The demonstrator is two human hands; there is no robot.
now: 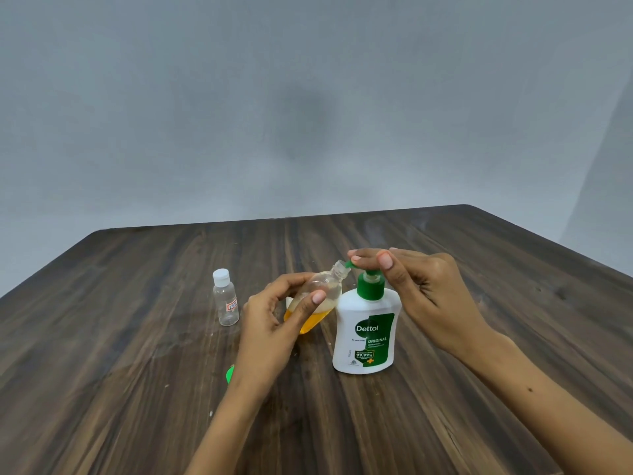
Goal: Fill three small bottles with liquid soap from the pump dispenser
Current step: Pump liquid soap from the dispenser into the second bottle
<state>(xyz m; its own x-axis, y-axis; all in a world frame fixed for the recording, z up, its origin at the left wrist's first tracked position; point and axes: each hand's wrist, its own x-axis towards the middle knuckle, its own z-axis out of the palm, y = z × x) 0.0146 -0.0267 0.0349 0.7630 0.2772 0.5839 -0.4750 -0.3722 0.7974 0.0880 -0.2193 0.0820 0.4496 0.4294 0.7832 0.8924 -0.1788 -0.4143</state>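
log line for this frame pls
left hand: holds tilted small bottle | right hand: presses pump dispenser | capped bottle: untouched

Dark wood-grain table [445, 389]; plain grey wall [308, 97] behind; a green object [230, 374], partly hidden, on the table.

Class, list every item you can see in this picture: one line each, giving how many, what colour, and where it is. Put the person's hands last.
Dettol pump dispenser: one, white with green pump and label, upright on the table, centre right.
Tilted small bottle: one, clear, uncapped, part filled with orange-yellow soap, held with its mouth at the pump spout.
Capped small bottle: one, clear with white cap and a small sticker, looks empty, standing left of the hands.
Green object: one, partly hidden behind the left wrist; possibly a cap.
Table: one, dark wood grain.
Wall: grey, behind the table.
Left hand: grips the tilted small bottle.
Right hand: fingers rest on the pump head.
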